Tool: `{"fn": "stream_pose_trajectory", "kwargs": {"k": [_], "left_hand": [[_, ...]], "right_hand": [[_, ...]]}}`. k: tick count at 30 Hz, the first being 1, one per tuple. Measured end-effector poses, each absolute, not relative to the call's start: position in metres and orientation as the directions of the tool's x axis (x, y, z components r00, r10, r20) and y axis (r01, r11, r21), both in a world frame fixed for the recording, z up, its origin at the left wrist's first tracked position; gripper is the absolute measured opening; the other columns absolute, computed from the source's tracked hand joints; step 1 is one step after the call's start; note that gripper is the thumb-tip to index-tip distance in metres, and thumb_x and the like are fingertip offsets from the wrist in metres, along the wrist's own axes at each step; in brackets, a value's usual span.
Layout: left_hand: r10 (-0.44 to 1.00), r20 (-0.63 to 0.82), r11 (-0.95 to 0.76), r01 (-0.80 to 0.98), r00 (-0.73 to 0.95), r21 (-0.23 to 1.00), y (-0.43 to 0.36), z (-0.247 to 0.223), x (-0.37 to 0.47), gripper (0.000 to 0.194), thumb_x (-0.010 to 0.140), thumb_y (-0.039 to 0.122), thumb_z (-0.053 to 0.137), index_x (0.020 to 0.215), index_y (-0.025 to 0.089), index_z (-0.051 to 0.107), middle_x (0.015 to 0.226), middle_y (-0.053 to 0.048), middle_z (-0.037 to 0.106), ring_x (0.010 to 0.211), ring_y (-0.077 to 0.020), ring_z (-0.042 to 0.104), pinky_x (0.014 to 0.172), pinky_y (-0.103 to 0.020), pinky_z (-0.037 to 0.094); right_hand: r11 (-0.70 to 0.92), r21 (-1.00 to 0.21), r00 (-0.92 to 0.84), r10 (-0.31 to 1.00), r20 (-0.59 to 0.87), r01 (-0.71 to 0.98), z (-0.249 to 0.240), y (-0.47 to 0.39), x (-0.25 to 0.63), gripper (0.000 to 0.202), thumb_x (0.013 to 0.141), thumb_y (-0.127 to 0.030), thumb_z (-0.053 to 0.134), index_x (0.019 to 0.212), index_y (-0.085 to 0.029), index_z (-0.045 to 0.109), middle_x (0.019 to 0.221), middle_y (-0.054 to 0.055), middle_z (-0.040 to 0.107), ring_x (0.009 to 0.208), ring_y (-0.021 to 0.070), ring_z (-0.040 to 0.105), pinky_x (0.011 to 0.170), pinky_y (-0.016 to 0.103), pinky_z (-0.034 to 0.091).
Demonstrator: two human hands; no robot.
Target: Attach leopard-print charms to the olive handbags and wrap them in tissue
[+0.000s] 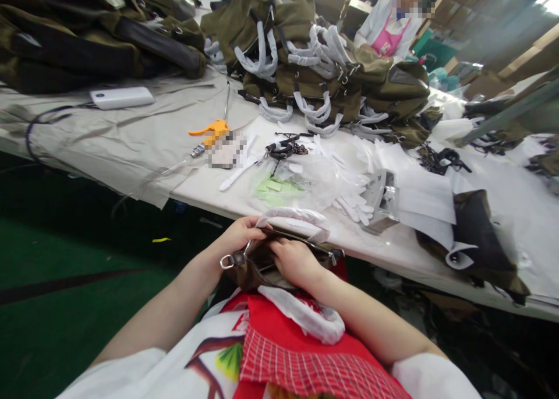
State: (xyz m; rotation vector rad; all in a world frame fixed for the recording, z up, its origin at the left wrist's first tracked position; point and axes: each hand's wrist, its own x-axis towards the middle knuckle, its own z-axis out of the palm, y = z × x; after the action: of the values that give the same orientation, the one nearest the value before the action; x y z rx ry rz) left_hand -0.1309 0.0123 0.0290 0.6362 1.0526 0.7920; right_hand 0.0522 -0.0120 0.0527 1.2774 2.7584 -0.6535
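A brown handbag [244, 275] with its zipper undone rests against my body at the table's front edge. White wrapping covers its two handles, the far handle [297, 214] and the near handle [305, 317]. My left hand [243, 234] grips the bag's far rim at its left end, thumb over the edge. Inside the mouth of the bag is my right hand [294, 260]; its fingers are mostly hidden, so I cannot make out whether they hold anything. A metal ring [226, 262] sticks out at the bag's left end.
Olive bags [279, 78] with wrapped handles are piled at the back. An orange air gun [213, 132], a white power bank [122, 98], white gloves [353, 204], a plastic bag with green pieces [279, 189] and a metal dispenser [384, 201] lie on the table. A person [388, 23] stands beyond.
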Motion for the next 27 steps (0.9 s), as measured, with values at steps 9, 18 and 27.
{"fn": "stream_pose_trajectory", "kwargs": {"k": [9,18,27], "left_hand": [[0.901,-0.406,0.409,0.009,0.153,0.912,0.012,0.029,-0.139,0.018,0.055,0.016,0.061,0.072,0.016,0.068,0.065,0.001,0.069,0.066,-0.0191,0.064,0.066,-0.029,0.048],[0.955,-0.257,0.157,0.480,0.150,0.863,0.016,0.019,-0.137,0.017,0.063,0.016,0.052,0.069,0.019,0.068,0.068,0.000,0.069,0.069,-0.0207,0.062,0.061,-0.025,0.040],[0.957,-0.272,0.158,0.612,0.097,0.775,0.007,0.022,-0.131,0.019,0.063,0.011,0.052,0.070,0.023,0.065,0.071,-0.002,0.069,0.070,-0.0217,0.064,0.060,-0.025,0.036]], "right_hand": [[0.675,-0.433,-0.800,0.539,-0.264,0.598,0.052,-0.018,0.047,0.019,0.088,-0.026,0.058,0.096,-0.017,0.073,0.092,0.008,0.066,0.079,0.0187,0.061,0.073,0.028,0.047],[0.663,-0.352,-0.677,0.729,0.103,0.660,0.117,0.030,0.027,0.028,0.099,-0.030,0.041,0.099,-0.021,0.067,0.094,0.006,0.068,0.089,0.0177,0.061,0.082,0.027,0.042],[0.357,-0.066,-0.363,0.914,-0.180,0.932,0.073,0.142,0.004,0.027,0.086,-0.026,0.057,0.110,-0.019,0.067,0.110,0.011,0.065,0.101,0.0238,0.062,0.082,0.030,0.046]]}}
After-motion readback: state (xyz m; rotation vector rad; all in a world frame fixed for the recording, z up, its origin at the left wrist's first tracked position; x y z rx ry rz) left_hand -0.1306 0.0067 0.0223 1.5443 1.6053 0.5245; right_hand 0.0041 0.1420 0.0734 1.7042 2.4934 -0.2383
